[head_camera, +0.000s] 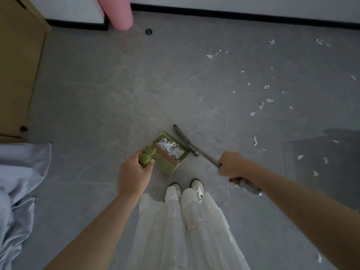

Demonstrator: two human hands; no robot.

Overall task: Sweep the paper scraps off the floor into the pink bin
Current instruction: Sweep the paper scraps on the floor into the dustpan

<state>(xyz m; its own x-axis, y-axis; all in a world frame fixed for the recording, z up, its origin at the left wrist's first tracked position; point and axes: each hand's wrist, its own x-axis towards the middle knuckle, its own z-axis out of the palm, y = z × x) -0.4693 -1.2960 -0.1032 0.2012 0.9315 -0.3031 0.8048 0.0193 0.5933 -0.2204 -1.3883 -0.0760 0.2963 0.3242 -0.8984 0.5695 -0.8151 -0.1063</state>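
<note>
your left hand point(134, 171) has its fingers curled round the green handle of the dustpan point(170, 152), which sits just in front of your shoes point(187, 189) with a heap of white paper in its tray. your right hand point(231, 165) is closed in a fist round the grey broom point(191, 147) handle, and the broom head lies just beside the pan's right edge. many paper scraps point(266, 86) lie scattered on the floor point(97, 94) to your right, well apart from the pan. the pink bin point(116, 12) stands far ahead by the wall, near the wooden cabinet point(17, 65).

the main risk is the carry: the pan looks full, and if you tilt it forward on the way to the bin the paper likely slides out of the open mouth. the bin's mouth is out of view, so you cannot judge how wide a target you have; a fast tip may throw scraps past it. the light bits may also flutter off if you swing the broom hard near them, and the pale cloth point(17, 182) at your left could hide any that drift under it.
</note>
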